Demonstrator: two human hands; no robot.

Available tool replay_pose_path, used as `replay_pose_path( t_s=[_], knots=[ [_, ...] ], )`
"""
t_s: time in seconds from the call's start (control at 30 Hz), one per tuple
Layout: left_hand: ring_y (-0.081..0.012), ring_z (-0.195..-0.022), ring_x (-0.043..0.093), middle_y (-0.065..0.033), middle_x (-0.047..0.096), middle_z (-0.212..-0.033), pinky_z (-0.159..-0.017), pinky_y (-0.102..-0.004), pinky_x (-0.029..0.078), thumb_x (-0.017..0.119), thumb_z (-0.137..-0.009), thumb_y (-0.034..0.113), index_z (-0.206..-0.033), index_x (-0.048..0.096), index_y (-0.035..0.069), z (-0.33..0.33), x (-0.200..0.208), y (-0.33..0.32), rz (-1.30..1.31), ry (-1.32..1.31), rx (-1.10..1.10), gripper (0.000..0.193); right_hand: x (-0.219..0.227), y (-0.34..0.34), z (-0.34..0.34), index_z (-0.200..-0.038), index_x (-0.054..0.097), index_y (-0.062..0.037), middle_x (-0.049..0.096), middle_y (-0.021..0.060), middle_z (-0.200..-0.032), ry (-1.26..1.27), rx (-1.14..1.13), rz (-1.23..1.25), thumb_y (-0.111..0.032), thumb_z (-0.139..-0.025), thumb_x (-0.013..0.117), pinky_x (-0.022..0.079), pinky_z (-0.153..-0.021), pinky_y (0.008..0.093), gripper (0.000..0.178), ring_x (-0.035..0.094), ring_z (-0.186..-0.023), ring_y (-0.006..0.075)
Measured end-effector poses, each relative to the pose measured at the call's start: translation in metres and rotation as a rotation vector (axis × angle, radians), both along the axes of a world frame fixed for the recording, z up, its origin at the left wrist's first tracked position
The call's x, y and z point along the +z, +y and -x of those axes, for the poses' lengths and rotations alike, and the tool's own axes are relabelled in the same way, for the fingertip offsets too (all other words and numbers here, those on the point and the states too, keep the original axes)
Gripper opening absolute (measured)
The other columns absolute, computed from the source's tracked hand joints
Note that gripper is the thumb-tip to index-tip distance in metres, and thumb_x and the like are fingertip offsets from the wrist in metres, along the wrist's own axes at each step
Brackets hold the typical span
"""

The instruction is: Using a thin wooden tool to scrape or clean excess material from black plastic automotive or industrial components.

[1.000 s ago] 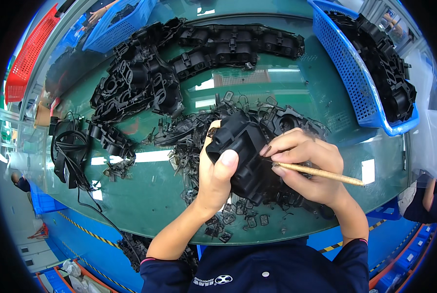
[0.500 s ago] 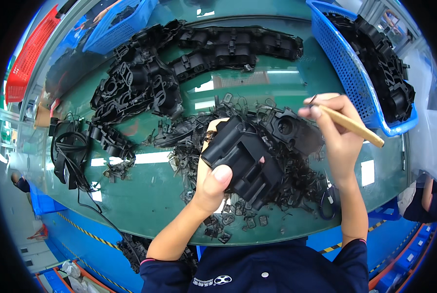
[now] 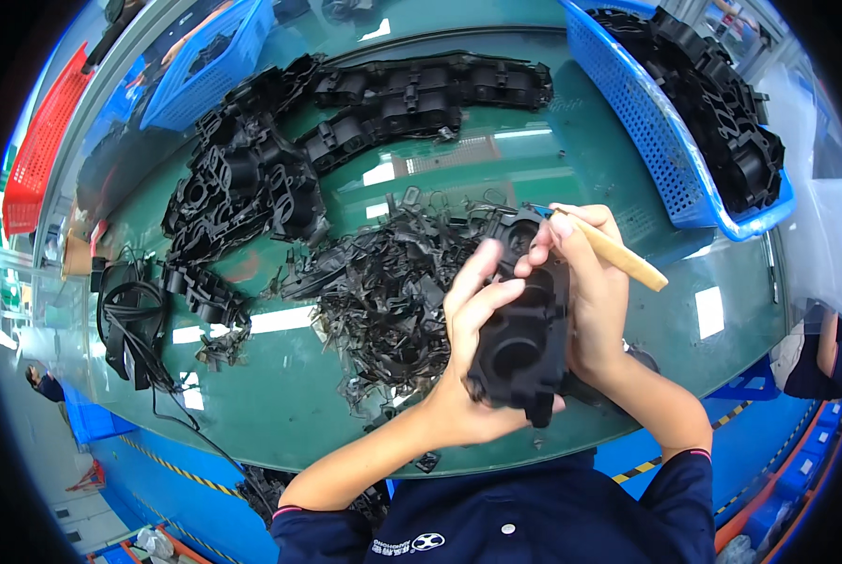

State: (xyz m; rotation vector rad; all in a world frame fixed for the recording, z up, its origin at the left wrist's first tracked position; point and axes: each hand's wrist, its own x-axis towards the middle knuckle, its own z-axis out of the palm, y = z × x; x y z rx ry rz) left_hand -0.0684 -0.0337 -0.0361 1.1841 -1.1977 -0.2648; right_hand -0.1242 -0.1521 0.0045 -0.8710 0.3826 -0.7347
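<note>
Head view: just right of the centre of the frame, the left hand (image 3: 468,414) grasps a black moulded plastic housing (image 3: 515,352) with round recesses, its fingers reaching along the left side. The right hand (image 3: 595,296) pinches a tan-handled tool (image 3: 628,258) between thumb and fingers at the upper right of the housing; the handle slants down toward the right, and whether the tip meets the plastic cannot be told. A heap of black plastic scraps (image 3: 383,310) lies at the centre on the green tabletop (image 3: 280,414). Further black mouldings (image 3: 242,193) occupy the upper left, a coiled black cable (image 3: 131,310) the left, and a filled blue basket (image 3: 642,113) the upper right.
</note>
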Motion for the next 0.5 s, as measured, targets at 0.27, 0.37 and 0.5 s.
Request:
replay_pose_path(
  t_s=[0.27,0.37,0.5],
  knots=[
    [-0.034,-0.117,0.047,-0.0203,0.028,-0.138,-0.092,-0.0515,0.045,0.067,-0.072,0.057,-0.144,-0.002,0.007,0.001,0.036,0.006,-0.195,1.203,-0.541,0.112,0.005,-0.015,0.007,-0.097,0.05,0.0071,0.057,0.0157,-0.086,-0.307,0.042,0.601,0.008,-0.083,0.055,0.053,-0.065,0.0276,0.014,0.062,-0.072,0.0181],
    [-0.024,-0.098,0.058,-0.0139,0.046,-0.117,-0.085,-0.0449,0.052,0.067,-0.081,0.036,-0.138,0.019,0.004,-0.003,0.04,0.01,-0.347,1.144,-0.489,0.082,-0.004,-0.015,0.003,-0.098,0.052,0.0048,0.063,0.0143,-0.085,-0.269,0.066,0.838,0.008,-0.082,0.057,0.052,-0.069,0.0282,0.017,0.064,-0.077,0.0184],
    [-0.0258,-0.093,0.059,-0.0147,0.047,-0.109,-0.073,-0.0401,0.058,0.071,-0.077,0.022,-0.125,0.032,0.0,-0.006,0.025,0.014,-0.296,0.754,-0.028,0.065,0.014,-0.021,0.005,-0.111,0.051,0.0048,0.063,0.0108,-0.071,0.037,-0.111,0.642,-0.006,-0.092,0.046,0.048,-0.058,0.0224,0.022,0.061,-0.063,0.0105]
  ],
)
